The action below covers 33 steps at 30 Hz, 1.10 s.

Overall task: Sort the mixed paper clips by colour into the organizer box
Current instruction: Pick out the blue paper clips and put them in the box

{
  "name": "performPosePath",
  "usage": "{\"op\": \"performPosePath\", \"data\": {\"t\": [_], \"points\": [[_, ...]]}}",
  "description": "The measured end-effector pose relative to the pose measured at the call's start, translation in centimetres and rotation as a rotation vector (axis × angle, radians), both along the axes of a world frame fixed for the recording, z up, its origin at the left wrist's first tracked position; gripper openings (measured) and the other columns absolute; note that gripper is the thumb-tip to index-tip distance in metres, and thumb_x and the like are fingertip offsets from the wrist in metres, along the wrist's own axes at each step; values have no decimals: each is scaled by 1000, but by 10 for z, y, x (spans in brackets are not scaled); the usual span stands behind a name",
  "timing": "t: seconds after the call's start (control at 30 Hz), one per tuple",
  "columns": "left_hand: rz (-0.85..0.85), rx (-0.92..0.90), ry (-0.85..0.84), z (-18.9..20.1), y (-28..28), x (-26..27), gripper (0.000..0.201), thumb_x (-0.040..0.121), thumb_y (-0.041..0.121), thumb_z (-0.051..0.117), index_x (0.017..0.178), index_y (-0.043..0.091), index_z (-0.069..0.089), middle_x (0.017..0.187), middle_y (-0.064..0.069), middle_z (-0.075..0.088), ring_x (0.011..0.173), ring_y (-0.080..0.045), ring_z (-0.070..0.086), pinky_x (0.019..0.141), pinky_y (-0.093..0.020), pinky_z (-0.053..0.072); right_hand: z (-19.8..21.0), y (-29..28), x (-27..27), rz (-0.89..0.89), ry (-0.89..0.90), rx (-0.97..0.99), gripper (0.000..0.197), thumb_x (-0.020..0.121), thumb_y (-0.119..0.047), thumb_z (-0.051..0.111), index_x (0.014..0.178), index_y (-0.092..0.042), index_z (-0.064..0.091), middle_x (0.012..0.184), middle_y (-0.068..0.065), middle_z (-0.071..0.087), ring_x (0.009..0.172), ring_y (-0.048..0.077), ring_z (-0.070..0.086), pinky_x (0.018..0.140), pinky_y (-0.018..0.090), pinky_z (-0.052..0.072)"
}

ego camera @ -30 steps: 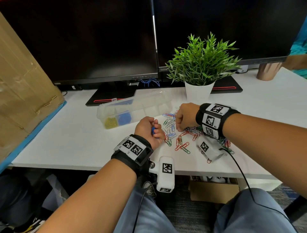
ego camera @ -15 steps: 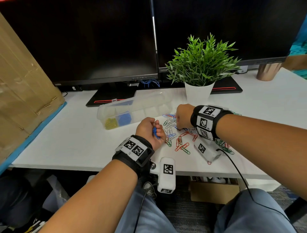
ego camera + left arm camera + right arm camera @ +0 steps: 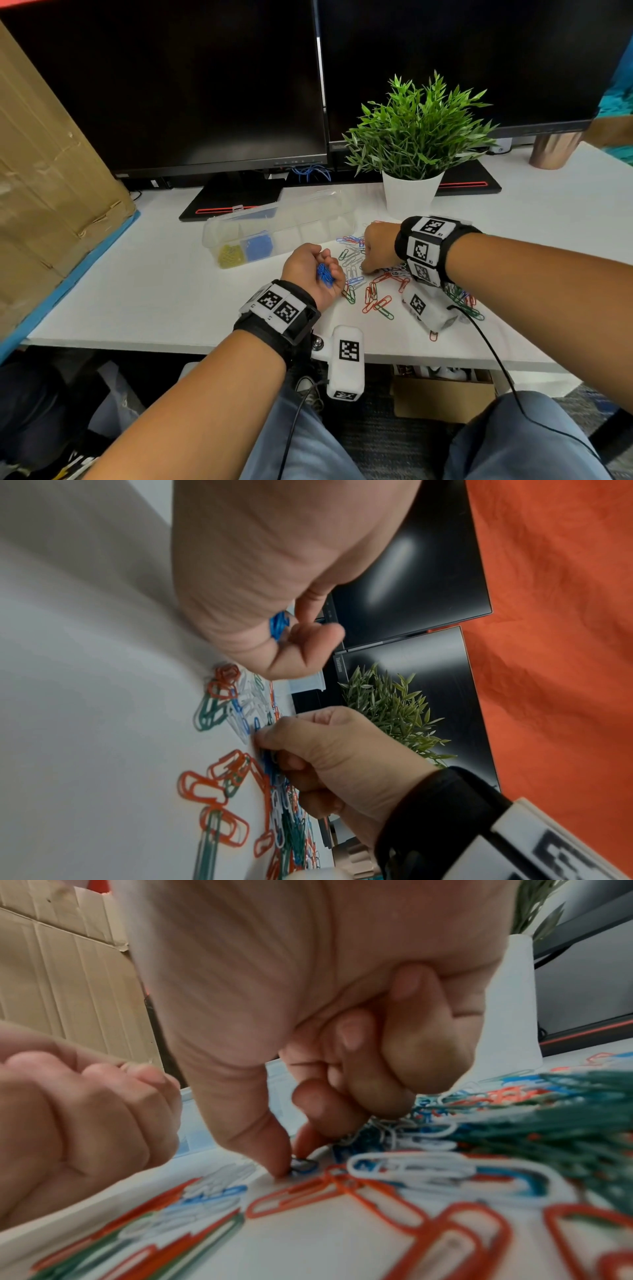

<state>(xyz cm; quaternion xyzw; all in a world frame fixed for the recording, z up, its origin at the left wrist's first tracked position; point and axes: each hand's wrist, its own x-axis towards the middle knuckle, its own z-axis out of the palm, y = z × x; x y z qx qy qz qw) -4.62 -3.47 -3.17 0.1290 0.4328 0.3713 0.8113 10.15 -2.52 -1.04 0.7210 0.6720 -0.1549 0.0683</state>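
Observation:
A loose pile of red, green, white and blue paper clips (image 3: 376, 291) lies on the white desk. My left hand (image 3: 313, 270) sits just left of the pile, palm turned up, its fingers curled round a bunch of blue clips (image 3: 324, 274) (image 3: 278, 624). My right hand (image 3: 375, 248) is down on the pile, thumb and forefinger pinching a blue clip (image 3: 303, 1165) against the desk. The clear organizer box (image 3: 308, 226) stands behind my left hand, lid open, with yellow clips (image 3: 230, 255) and blue clips (image 3: 258, 246) in two left compartments.
A potted plant (image 3: 414, 144) stands right behind the pile. Two dark monitors (image 3: 205, 85) fill the back of the desk. A cardboard sheet (image 3: 44, 164) leans at the left. A copper cup (image 3: 551, 150) is at the far right. The desk's front edge (image 3: 171, 346) is near my wrists.
My left hand has rolled palm-up, showing more of the blue clips it holds. My right hand has shifted slightly right and down onto the pile.

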Motion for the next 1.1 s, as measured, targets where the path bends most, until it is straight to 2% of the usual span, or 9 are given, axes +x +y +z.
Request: {"op": "performPosePath", "data": {"t": [0.17,0.27,0.37,0.43,0.5,0.63,0.8,0.97,1.1], "points": [[72,10,-38,3,-4,-1,22,95,17,43,78,4,50,72,-10,50,63,-21,53,51,-26,55,0,-4,0,15,44,-4,34,77,-35,71,60,-14,50,62,2,52,66,20,52,61,29,43],[57,20,-56,5,-6,-3,20,96,16,43,89,-1,53,86,-19,55,74,-31,58,69,-39,55,6,-6,2,-12,156,100,33,76,-30,72,58,-12,52,64,6,54,62,20,52,57,28,41],[35,36,-50,4,-6,-3,24,97,17,40,96,-3,53,95,-23,57,85,-35,59,79,-43,53,18,-8,-1,-47,408,193,22,77,-21,72,62,-8,63,57,5,58,45,15,49,48,24,42],[19,33,-67,3,-6,-2,26,97,18,38,103,-4,52,102,-26,59,93,-37,60,81,-44,52,25,-12,-5,-54,575,147,12,77,-13,71,68,-6,67,51,5,58,38,13,48,45,22,43],[10,18,-100,3,-6,-1,29,98,19,38,109,-4,52,106,-27,60,92,-36,62,73,-44,55,26,-13,-8,-41,628,92,11,78,-13,73,72,-5,69,47,2,58,35,11,48,44,22,45],[46,-3,-100,5,-5,-3,25,97,18,39,99,-2,53,92,-19,53,77,-29,56,51,-34,56,18,-10,-7,-47,570,100,16,81,-15,72,70,-4,68,51,5,59,37,14,50,44,23,48],[96,8,-57,3,-2,-8,24,97,16,39,90,-2,53,88,-16,50,81,-26,54,62,-35,54,12,-8,-5,-41,456,82,21,88,-15,66,72,-2,69,53,6,61,34,13,53,45,24,51],[117,5,-49,1,0,-11,25,98,16,38,89,-2,54,86,-16,52,86,-26,55,61,-33,54,12,-11,-8,45,113,43,25,78,-32,78,83,-9,70,73,4,67,65,19,62,65,29,54],[116,9,-59,-2,1,-13,26,98,16,38,90,-3,54,84,-15,52,77,-25,55,57,-32,55,12,-12,-5,52,44,39,25,81,-27,75,94,-6,71,76,3,65,55,11,51,49,17,45]]}}
